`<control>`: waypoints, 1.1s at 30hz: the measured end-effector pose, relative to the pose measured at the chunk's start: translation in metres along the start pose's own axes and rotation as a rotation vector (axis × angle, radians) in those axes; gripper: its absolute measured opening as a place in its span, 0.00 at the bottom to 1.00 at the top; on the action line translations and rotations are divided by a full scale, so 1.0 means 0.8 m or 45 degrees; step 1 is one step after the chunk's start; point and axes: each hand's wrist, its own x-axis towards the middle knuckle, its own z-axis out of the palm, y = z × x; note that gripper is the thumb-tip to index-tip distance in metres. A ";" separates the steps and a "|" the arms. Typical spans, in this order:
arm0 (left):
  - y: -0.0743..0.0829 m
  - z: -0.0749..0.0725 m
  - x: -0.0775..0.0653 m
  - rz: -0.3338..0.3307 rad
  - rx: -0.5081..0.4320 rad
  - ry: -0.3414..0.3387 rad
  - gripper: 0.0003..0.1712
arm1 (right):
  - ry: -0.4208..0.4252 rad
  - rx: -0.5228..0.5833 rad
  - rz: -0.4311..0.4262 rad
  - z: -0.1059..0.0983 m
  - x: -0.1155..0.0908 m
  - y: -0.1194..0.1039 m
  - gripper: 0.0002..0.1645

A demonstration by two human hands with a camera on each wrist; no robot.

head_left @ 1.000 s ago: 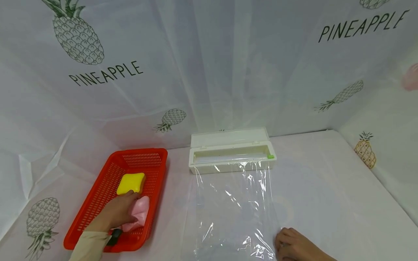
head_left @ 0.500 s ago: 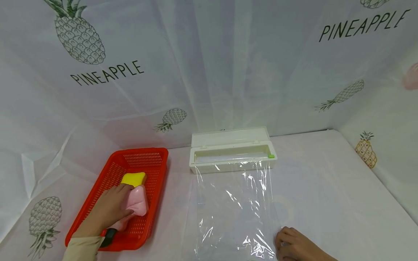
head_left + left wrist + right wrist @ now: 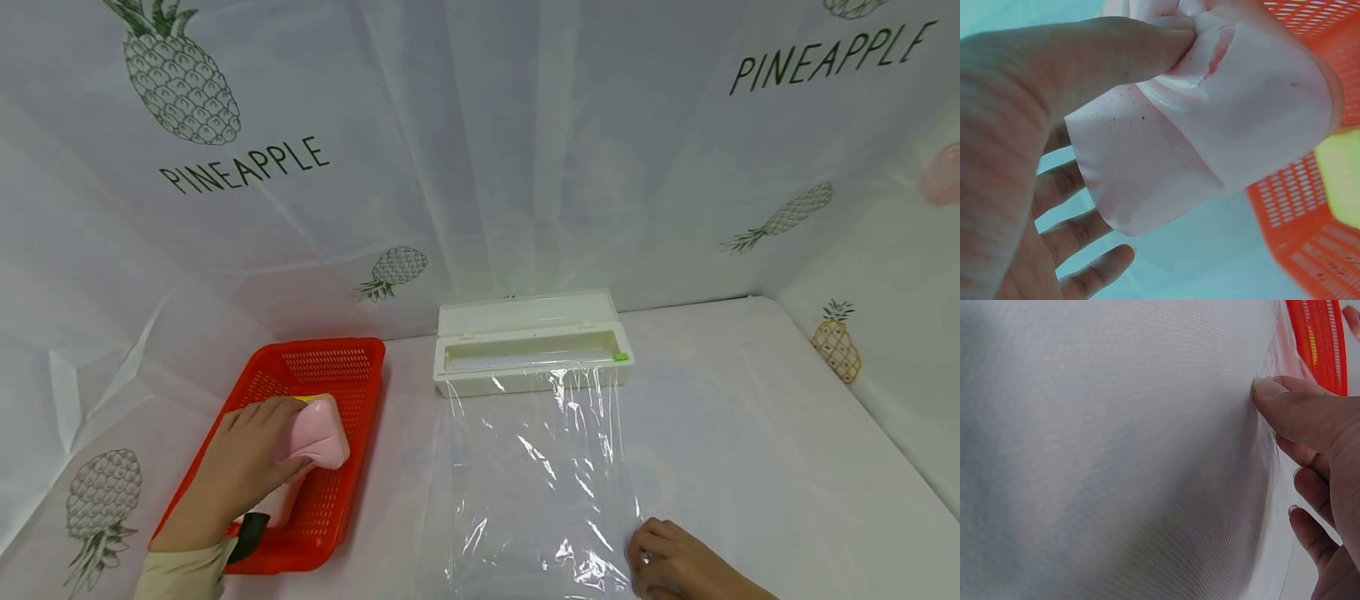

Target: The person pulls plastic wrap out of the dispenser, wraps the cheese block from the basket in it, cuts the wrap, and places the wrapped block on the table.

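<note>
My left hand point(image 3: 251, 454) holds a soft pink slab point(image 3: 318, 433), shaped like a slice of bread with a tan edge, over the red basket point(image 3: 363, 467). In the left wrist view the thumb presses a deep crease into the pink slab point(image 3: 1260, 119), and the other fingers lie behind it. A yellow piece point(image 3: 303, 398) shows just past the slab, mostly hidden; another pink piece point(image 3: 281, 504) lies lower in the basket. With thumb and fingers, my right hand point(image 3: 678, 562) pinches the right edge of a clear sheet of cling film point(image 3: 525, 492) at the table's front.
Behind the film stands a white cling film dispenser point(image 3: 528, 379), its lid raised and a green slider at its right end. The film runs from it toward me over the white table point(image 3: 750, 433). Pineapple-printed cloth point(image 3: 510, 167) walls the back and sides.
My left hand has drawn the pink slab up and away from the basket's floor, uncovering the other pink piece and covering the yellow one. The right hand stays almost still on the film.
</note>
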 end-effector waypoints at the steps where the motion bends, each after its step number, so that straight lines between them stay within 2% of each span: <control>1: 0.003 -0.004 0.001 -0.003 -0.011 0.013 0.49 | -0.002 -0.003 0.001 0.000 0.000 0.000 0.23; 3: 0.011 -0.010 0.002 -0.011 -0.049 0.031 0.49 | -0.003 -0.008 -0.001 -0.001 0.000 0.000 0.23; 6: 0.026 -0.013 0.005 0.026 -0.106 0.081 0.48 | -0.012 -0.013 0.010 -0.001 0.000 0.000 0.23; 9: 0.044 -0.008 0.009 0.134 -0.141 0.163 0.46 | -0.022 -0.011 0.028 -0.001 0.000 -0.002 0.21; 13: 0.072 0.010 0.016 0.282 -0.147 0.247 0.41 | -0.026 0.019 0.048 0.001 -0.001 -0.004 0.18; 19: 0.122 0.049 0.029 0.329 -0.184 0.175 0.40 | 0.032 0.016 0.011 0.006 -0.004 -0.002 0.20; 25: 0.169 0.094 0.041 0.455 -0.267 0.140 0.38 | 0.029 0.008 0.031 0.005 -0.004 -0.002 0.21; 30: 0.203 0.118 0.046 0.521 -0.336 0.066 0.40 | 0.019 -0.001 0.069 0.004 0.000 -0.006 0.18; 33: 0.219 0.129 0.049 0.562 -0.335 0.053 0.40 | 0.002 -0.007 0.065 0.003 0.002 -0.006 0.20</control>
